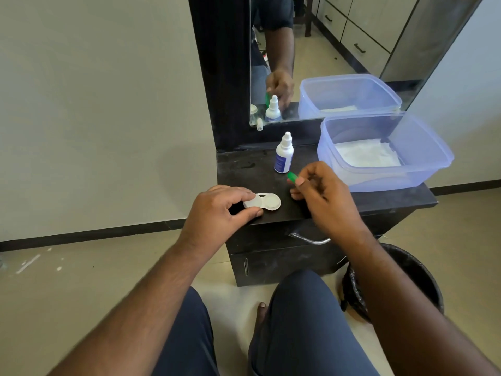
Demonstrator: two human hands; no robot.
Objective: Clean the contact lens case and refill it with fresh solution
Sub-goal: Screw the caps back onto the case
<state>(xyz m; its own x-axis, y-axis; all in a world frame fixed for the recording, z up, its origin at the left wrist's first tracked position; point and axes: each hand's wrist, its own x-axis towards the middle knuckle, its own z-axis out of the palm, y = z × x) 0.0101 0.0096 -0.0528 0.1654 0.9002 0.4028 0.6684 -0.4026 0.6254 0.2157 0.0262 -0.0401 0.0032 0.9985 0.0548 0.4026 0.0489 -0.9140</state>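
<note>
At the center of the frame, a white contact lens case [262, 202] lies flat near the front edge of a black dresser top [244, 169]. The left hand [221, 210] pinches the case's left end between thumb and forefinger. Just right of it, the right hand [318, 189] curls around a small green item [292, 176], too hidden to name. A white dropper bottle [284, 154] stands upright behind, beside a translucent blue tub [423, 169] holding white tissue [366, 154]. A mirror [339, 50] fills the upper right; a black bin [423, 270] sits lower right.
</note>
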